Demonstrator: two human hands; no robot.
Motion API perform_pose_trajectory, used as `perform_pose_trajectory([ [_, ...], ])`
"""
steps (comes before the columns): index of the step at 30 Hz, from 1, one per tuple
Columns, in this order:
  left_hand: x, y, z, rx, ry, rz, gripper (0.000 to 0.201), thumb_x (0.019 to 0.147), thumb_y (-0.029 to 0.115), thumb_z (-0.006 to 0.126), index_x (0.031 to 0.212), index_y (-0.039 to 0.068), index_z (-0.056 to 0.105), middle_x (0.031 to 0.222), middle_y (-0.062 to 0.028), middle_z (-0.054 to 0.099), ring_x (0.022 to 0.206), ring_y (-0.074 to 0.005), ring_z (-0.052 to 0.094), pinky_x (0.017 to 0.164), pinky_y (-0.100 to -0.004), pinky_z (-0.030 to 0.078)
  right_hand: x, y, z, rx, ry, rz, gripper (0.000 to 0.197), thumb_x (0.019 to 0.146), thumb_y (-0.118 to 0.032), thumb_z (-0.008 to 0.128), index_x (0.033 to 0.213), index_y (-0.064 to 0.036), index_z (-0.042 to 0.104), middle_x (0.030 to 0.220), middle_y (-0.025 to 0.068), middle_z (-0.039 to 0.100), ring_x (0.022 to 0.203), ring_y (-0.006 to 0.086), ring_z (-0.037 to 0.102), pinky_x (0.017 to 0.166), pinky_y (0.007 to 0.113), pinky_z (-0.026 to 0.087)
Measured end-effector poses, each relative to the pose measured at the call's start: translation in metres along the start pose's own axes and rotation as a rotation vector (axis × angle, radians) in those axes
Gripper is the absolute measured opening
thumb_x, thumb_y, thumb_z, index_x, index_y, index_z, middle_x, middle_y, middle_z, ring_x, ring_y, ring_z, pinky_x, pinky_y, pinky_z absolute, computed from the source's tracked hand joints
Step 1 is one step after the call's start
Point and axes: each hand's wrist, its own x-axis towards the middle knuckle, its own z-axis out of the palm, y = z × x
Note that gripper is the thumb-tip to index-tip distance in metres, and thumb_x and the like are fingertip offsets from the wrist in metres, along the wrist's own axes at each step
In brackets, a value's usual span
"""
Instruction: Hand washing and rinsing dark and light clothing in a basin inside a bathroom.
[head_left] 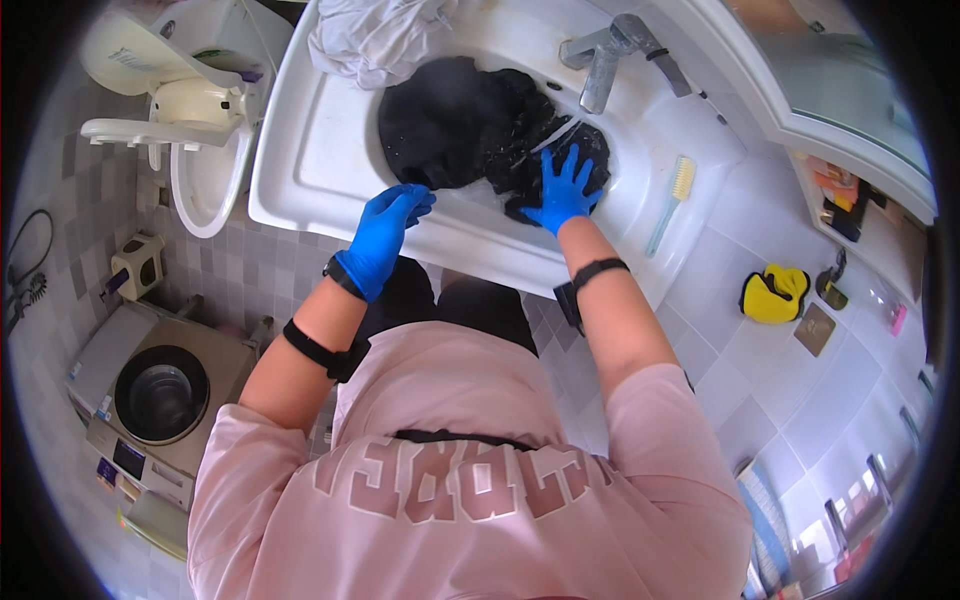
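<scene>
Black wet cloth (430, 120) lies bunched in the white washbasin (325, 185). My right hand (567, 190), in a blue glove, presses on the cloth's right part with its fingers spread. Water runs from the grey faucet (600, 85) onto the cloth just above that hand. My left hand (385, 235), also gloved in blue, is over the basin's front rim, beside the cloth's near edge. Its fingers are curled together; whether they pinch anything is hidden.
White cloth (375, 40) is heaped on the basin's far left. A brush (672, 200) with a pale handle lies on the right ledge. Left stand a toilet (205, 180) and a washing machine (160, 395). A yellow and black cloth (775, 294) hangs on the right wall.
</scene>
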Motion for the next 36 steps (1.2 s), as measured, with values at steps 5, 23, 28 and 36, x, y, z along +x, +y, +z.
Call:
perform_pose_trajectory([
  [5, 0.002, -0.016, 0.003, 0.098, 0.029, -0.071, 0.037, 0.102, 0.027, 0.049, 0.124, 0.001, 0.065, 0.120, -0.0118, 0.069, 0.112, -0.0222, 0.064, 0.100, -0.0351, 0.046, 0.076, 0.008, 0.033, -0.041, 0.068, 0.144, 0.099, 0.074, -0.069, 0.071, 0.155, -0.0259, 0.036, 0.165, 0.0166, 0.006, 0.148, 0.0447, 0.010, 0.112, 0.067, 0.026],
  [23, 0.021, 0.027, 0.019, 0.161, -0.102, -0.033, 0.034, 0.100, 0.029, 0.054, 0.116, 0.002, 0.068, 0.110, -0.0086, 0.071, 0.105, -0.0190, 0.065, 0.093, -0.0322, 0.047, -0.031, 0.055, 0.037, 0.883, 0.627, -0.066, 0.053, 0.088, -0.019, 0.070, 0.134, 0.0004, 0.054, 0.139, 0.0214, 0.055, 0.132, 0.0413, 0.049, 0.107, 0.049, 0.042],
  [28, 0.026, 0.018, 0.010, 0.161, -0.079, -0.015, 0.034, 0.098, 0.030, 0.059, 0.113, 0.001, 0.069, 0.105, -0.0076, 0.072, 0.101, -0.0172, 0.064, 0.089, -0.0303, 0.046, 0.010, 0.037, 0.044, -0.010, 0.287, -0.036, 0.097, 0.080, -0.025, 0.079, 0.157, -0.0106, 0.021, 0.164, 0.0225, 0.008, 0.149, 0.0495, 0.012, 0.112, 0.069, 0.025],
  [36, 0.022, -0.006, 0.011, 0.260, -0.045, -0.095, 0.033, 0.101, 0.025, 0.049, 0.118, 0.004, 0.068, 0.116, -0.0088, 0.071, 0.109, -0.0193, 0.065, 0.098, -0.0330, 0.046, 0.081, 0.008, 0.027, 0.265, 0.315, 0.098, 0.057, 0.093, -0.018, 0.056, 0.148, -0.0223, 0.043, 0.157, 0.0200, 0.035, 0.140, 0.0475, 0.036, 0.109, 0.061, 0.038],
])
